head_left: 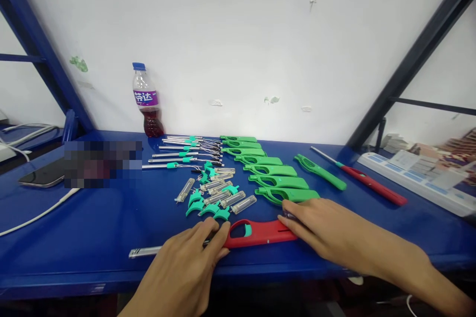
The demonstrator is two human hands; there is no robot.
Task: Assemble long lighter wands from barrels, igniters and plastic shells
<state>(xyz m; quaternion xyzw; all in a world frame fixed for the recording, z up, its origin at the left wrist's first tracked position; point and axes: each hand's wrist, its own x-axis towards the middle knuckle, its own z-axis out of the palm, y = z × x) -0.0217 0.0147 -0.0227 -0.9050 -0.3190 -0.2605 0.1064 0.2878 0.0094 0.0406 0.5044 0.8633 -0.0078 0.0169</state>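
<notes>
A red long-necked gas lighter (256, 236) lies along the table's front edge, its metal tube (144, 252) pointing left and a teal trigger in its loop. My left hand (186, 262) is closed around its neck, where tube and handle meet. At the handle's rear end is my right hand (316, 223), thumb and fingers bent together. A small dark purplish thing (290, 214) shows between them, mostly hidden. Beyond the hands lie several green lighter shells (280, 182), clear fuel tanks (243, 204), teal triggers (195, 203) and metal tubes with wires (163, 166).
Another red lighter (372, 184) and a green shell (320, 172) lie at the right, near a white power strip (412, 183). A drink bottle (149, 101) stands against the wall. A phone (42, 172) and white cable (40, 216) lie at the left on the blue table (96, 237).
</notes>
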